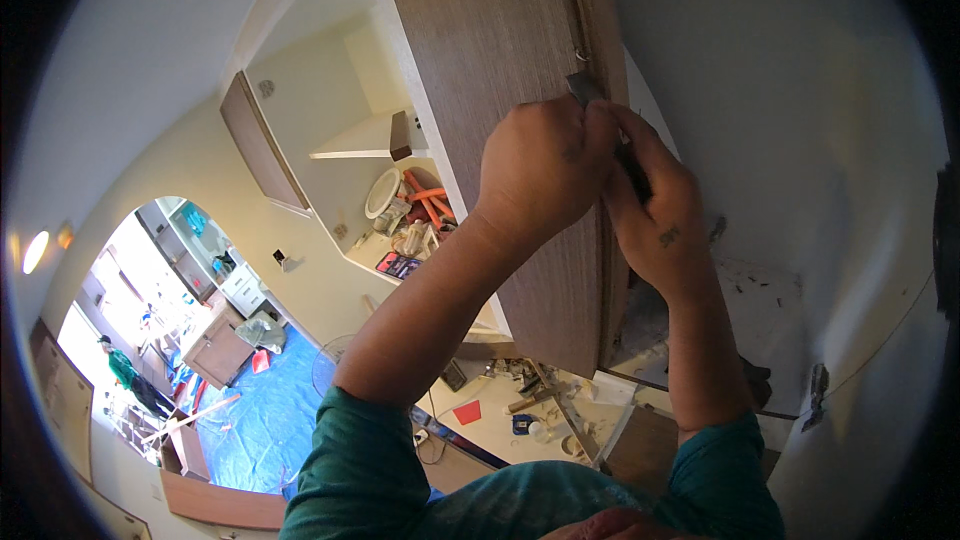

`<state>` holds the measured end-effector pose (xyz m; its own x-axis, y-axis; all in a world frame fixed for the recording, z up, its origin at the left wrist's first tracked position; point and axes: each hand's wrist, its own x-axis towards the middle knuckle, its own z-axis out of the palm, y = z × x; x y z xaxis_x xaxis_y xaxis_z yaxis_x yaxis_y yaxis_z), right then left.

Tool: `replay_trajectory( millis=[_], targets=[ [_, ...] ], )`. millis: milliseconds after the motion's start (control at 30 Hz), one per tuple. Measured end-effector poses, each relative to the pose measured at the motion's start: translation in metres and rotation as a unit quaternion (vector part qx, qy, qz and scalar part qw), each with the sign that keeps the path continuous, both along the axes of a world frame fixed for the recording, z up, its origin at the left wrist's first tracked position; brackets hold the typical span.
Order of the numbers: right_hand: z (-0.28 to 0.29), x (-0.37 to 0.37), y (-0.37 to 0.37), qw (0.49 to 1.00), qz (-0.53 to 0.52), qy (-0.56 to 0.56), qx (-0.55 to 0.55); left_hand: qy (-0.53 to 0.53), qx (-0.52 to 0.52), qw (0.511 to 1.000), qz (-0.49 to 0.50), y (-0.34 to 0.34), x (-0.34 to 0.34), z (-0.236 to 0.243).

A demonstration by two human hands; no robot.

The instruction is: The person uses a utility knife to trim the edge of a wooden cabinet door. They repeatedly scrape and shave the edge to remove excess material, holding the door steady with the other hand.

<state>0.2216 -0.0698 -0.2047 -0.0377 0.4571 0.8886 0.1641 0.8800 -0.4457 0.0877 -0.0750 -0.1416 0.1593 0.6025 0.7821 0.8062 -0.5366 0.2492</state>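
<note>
Door edge: your left hand (540,175) and right hand (650,205) meet at the right edge of the brown wood-grain cabinet door (490,70), up high, both arms raised.
Left hand: closed, fingers curled over the door edge, touching a small grey metal tool (585,88) poking up above your knuckles.
Right hand: closed around a dark handle just beside the edge; whether it's the same tool, can't tell.
Room to move: white wall (800,90) sits tight on your right, open cabinet on your left, counter below.
Hidden: tool tip and the spot it meets are blocked by your hands; hinge side not readable.
Open cabinet (350,90): shelf holds a white round plate-like thing (382,192), orange pipe pieces (425,198), small clutter too blurred to name.
Counter (500,410): red square, scattered tools, small.
Far left: another person (125,372) in green beyond the arch, blue floor sheet (260,410).
</note>
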Motion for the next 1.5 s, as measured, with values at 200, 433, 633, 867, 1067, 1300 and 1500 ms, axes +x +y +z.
replay_trajectory(
  millis=[200, 433, 633, 867, 1067, 1300, 1500],
  targets=[
    [-0.015, 0.018, 0.005, 0.994, 0.057, 0.088, -0.012, -0.078, 0.073, 0.992, -0.065, -0.013, -0.012, -0.001],
    [-0.028, 0.034, -0.012, 0.97, 0.11, 0.212, -0.05, 0.314, 0.371, 0.873, 0.039, -0.002, -0.031, 0.062],
    [-0.038, 0.048, -0.018, 0.972, 0.086, 0.214, -0.035, 0.485, 0.308, 0.819, 0.007, 0.001, -0.033, 0.092],
    [-0.05, 0.052, -0.018, 0.973, 0.09, 0.206, -0.052, 0.498, 0.358, 0.789, -0.038, 0.014, -0.04, 0.077],
    [-0.058, 0.057, -0.019, 0.973, 0.124, 0.183, -0.071, 0.559, 0.268, 0.781, -0.073, -0.002, -0.045, 0.018],
    [-0.041, 0.043, -0.024, 0.989, 0.1, 0.098, -0.047, 0.577, -0.092, 0.787, -0.2, -0.025, -0.066, -0.087],
    [-0.023, 0.035, -0.011, 0.998, 0.001, 0.043, 0.045, 0.385, 0.09, 0.903, -0.171, -0.011, -0.063, -0.045]
  ],
)
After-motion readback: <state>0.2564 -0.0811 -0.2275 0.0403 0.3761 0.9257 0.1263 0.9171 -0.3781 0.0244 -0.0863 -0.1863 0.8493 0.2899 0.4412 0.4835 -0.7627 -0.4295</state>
